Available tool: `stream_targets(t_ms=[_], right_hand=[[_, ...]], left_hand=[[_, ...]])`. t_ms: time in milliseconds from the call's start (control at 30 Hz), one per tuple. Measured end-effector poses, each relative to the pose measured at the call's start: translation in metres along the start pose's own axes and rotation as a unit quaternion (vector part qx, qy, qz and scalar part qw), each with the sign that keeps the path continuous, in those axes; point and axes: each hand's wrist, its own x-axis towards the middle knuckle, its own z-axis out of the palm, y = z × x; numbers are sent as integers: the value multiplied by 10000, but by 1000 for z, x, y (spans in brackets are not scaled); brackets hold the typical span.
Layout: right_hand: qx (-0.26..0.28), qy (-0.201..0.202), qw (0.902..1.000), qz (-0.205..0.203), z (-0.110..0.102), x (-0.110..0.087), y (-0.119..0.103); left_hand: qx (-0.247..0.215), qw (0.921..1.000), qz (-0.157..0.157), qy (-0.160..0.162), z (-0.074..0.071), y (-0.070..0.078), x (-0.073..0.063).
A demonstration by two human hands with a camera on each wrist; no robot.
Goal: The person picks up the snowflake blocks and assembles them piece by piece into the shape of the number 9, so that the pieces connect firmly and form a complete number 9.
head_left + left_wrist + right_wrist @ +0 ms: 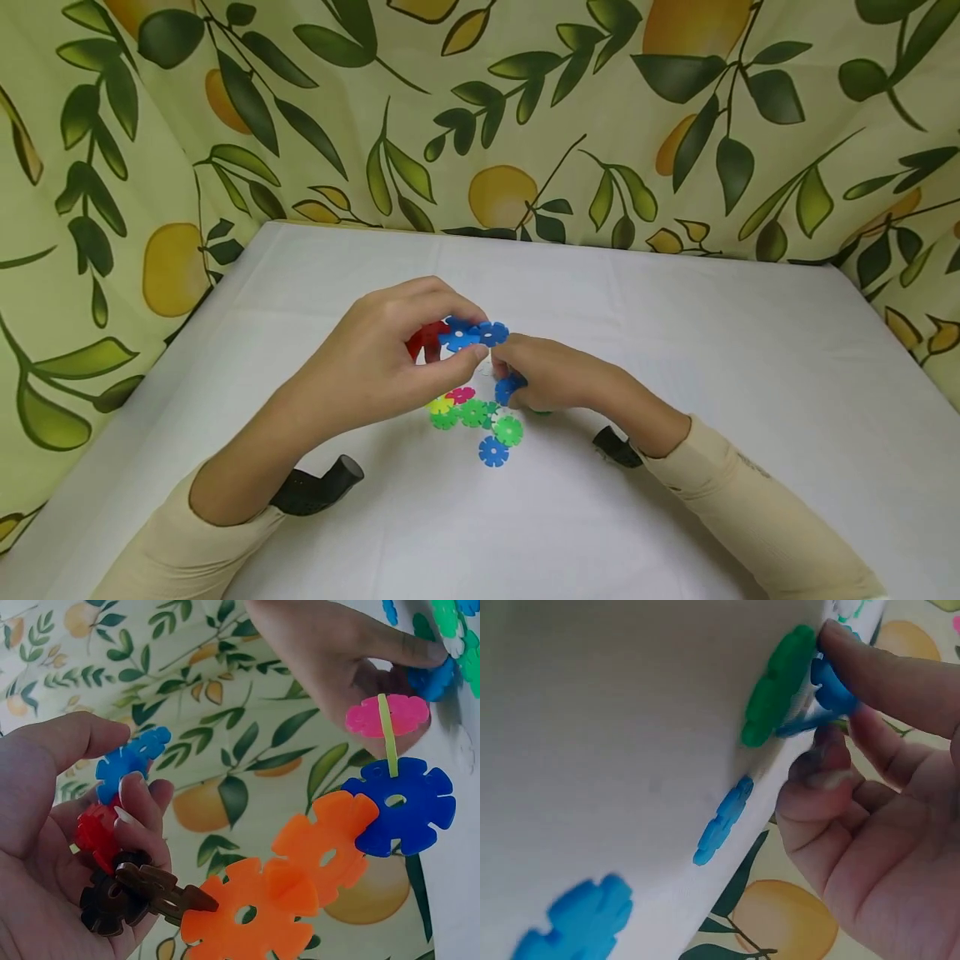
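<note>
My left hand [367,358] is raised over the table, holding a chain of interlocked notched plastic flower discs. Thumb and fingertips pinch its light blue discs [120,769]. Below them in the left wrist view come a red disc [94,836], brown discs [101,904] and orange discs [214,930]. A dark blue disc [431,814], a yellow disc seen edge-on [388,735] and a pink disc [367,716] continue the chain. Low at the tabletop, my right hand [562,375] pinches a blue disc [832,694] between thumb and fingers. A green disc [776,690] lies beside those fingertips.
Loose discs lie on the white tabletop [637,533] before the hands: green discs [472,419], a pink disc [467,393], a yellow disc [439,406] and a blue disc [487,460]. A leaf-and-fruit patterned curtain [450,75] stands behind the table and along its sides.
</note>
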Motion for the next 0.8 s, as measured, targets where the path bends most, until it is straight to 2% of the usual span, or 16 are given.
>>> stream_targets(t_ms=[67,167,267,367,467,567,667,800], right_hand=[[163,179,9996,-145,-1,-5,3],[429,690,9955,-478,-3,-12,7],[924,1368,9828,-831,-6,-21,10],[1686,1934,9593,-1177,-13,-33,8],[2412,2394,9252,-1687,-23,-49,0],[2796,2742,8950,-2136,-32,-65,-9],[3152,2809,8757,-2342,-37,-76,-16],[3869,2541,8588,-2197,-39,-85,-21]], left_hand=[[-6,10000,-31,-19,1,0,0],[-7,9999,-119,-90,2,-1,0],[37,9996,-225,-181,3,-1,1],[71,9991,-328,-262,4,-2,1],[53,9986,-434,-291,5,-3,2],[-80,9986,-444,-270,5,-3,2],[-316,9988,-295,-225,6,-3,3],[-541,9984,91,-124,9,-2,4]])
